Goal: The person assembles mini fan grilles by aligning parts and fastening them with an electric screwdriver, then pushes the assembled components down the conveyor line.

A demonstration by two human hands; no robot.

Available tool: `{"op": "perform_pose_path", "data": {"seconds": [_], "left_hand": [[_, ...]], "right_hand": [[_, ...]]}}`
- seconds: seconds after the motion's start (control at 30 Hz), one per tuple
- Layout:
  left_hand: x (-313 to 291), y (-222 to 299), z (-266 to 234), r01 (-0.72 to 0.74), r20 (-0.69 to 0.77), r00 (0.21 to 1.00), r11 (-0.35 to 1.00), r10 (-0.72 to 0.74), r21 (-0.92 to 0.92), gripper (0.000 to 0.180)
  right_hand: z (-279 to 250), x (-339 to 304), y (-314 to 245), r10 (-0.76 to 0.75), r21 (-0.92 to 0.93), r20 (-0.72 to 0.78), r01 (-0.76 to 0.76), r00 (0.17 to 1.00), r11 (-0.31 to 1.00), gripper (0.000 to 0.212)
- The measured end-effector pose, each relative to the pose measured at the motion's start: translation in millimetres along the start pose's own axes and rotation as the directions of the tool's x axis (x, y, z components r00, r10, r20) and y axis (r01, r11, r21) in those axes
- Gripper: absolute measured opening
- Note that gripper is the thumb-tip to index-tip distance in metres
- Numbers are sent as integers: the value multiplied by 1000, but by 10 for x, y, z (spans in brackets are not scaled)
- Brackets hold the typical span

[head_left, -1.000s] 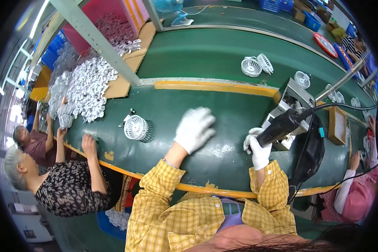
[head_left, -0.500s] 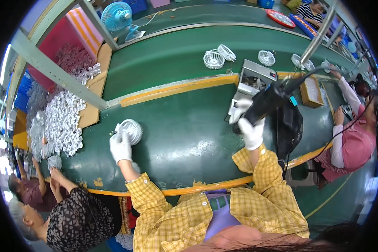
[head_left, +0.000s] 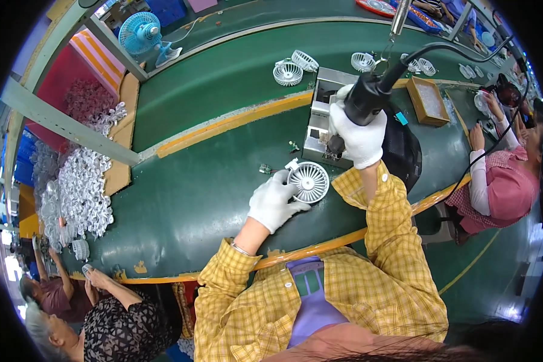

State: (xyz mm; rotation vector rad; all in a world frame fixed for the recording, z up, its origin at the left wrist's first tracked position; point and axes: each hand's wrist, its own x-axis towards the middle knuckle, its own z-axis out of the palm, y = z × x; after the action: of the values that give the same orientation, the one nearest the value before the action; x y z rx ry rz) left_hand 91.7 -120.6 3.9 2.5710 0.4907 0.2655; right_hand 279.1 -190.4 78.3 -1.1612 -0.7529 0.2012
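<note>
My left hand (head_left: 274, 204), in a white glove, grips the rim of a round white fan housing (head_left: 309, 183) on the green bench. Radial slats on the housing face up, and a small stem with wires and a little circuit board (head_left: 265, 169) sticks out at its left. My right hand (head_left: 361, 134), also gloved, is wrapped round a black power screwdriver (head_left: 366, 99) with a thick cable, hung from a spring. The driver's tip points down beside a metal box fixture (head_left: 317, 130). A small loose part (head_left: 293, 146) lies between the housing and the fixture.
Several white fan housings (head_left: 288, 73) rest on the conveyor (head_left: 223, 84) beyond the yellow ledge. A heap of clear and white parts (head_left: 84, 187) lies at left. A tan tray (head_left: 427, 101) and a black bag-like item (head_left: 404, 151) stand at right. Co-workers sit on both sides.
My left hand has brought the fan housing right, close to the fixture, with its slats now facing up. My right hand has shifted its hold on the screwdriver, which now stands more upright.
</note>
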Motion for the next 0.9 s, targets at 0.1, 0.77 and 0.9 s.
{"op": "perform_pose_path", "data": {"seconds": [0.1, 0.77, 0.9], "left_hand": [[-11, 49, 57, 7, -47, 999, 1000, -6, 20, 41], [-40, -71, 209, -298, -185, 941, 953, 283, -57, 17], [-29, -70, 250, -296, -185, 944, 948, 272, -114, 17]], "right_hand": [[74, -93, -104, -35, -46, -14, 35, 999, 998, 23], [205, -456, 195, 128, 28, 122, -132, 984, 991, 24], [223, -455, 185, 149, 84, 155, -163, 977, 983, 25]]}}
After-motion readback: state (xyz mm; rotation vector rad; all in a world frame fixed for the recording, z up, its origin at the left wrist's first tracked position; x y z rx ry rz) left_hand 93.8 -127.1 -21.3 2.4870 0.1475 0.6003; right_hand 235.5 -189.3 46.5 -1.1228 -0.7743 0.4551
